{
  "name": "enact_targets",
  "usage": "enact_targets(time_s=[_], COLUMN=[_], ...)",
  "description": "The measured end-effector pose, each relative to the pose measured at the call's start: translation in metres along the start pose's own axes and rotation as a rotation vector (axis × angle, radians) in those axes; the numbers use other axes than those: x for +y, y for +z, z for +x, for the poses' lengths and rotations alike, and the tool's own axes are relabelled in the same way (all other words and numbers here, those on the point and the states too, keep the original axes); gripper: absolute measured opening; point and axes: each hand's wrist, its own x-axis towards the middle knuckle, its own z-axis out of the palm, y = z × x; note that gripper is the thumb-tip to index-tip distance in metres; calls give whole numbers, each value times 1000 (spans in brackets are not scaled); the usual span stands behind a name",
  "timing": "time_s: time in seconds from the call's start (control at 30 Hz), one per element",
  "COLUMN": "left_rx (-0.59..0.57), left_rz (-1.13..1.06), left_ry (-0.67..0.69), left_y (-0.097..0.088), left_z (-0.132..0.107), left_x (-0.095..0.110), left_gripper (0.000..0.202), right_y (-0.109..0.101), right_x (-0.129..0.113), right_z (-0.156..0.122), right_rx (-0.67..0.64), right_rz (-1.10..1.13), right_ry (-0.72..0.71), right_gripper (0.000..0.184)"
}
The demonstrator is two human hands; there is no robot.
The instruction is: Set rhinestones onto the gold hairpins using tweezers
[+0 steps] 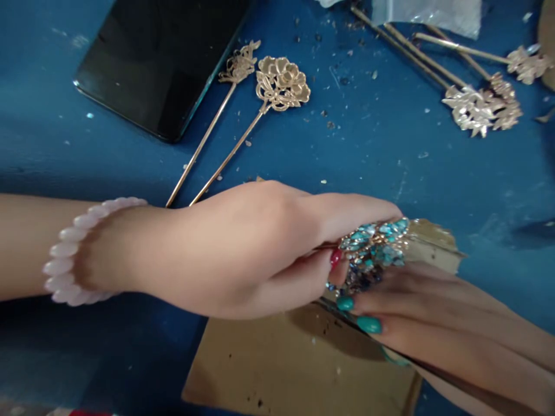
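A hairpin head [375,245] set with turquoise and dark blue stones sits between my two hands. My left hand [251,248], with a pale bead bracelet [60,260] at the wrist, is closed on it. Part of the thin stem shows between thumb and finger. From the right comes my right hand [451,323], its teal-nailed fingertips against the lower edge of the stones. A thin dark tool [340,314] runs along under those fingers; its kind is unclear. Behind the stones, a tan piece with a glossy, ragged edge [436,242] shows, partly covered by the right hand.
Beneath the hands lies a tan board [299,370] on the blue table [347,156]. Two gold flower hairpins [283,84] lie beside a black phone [160,63]. Several more hairpins [472,110] and a clear plastic bag [433,14] are at the upper right. Small chips are scattered about.
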Motion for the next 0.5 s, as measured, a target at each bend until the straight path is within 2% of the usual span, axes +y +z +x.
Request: enact_targets(time_s=[0.5], left_rx=[-19], left_rz=[-44], left_ry=[-5], left_y=[-1], left_z=[0], left_x=[-1], left_gripper=[44], right_y=[9], right_x=[-9], right_z=[-3], right_rx=[113], right_rz=[49], right_ry=[109], right_gripper=[24])
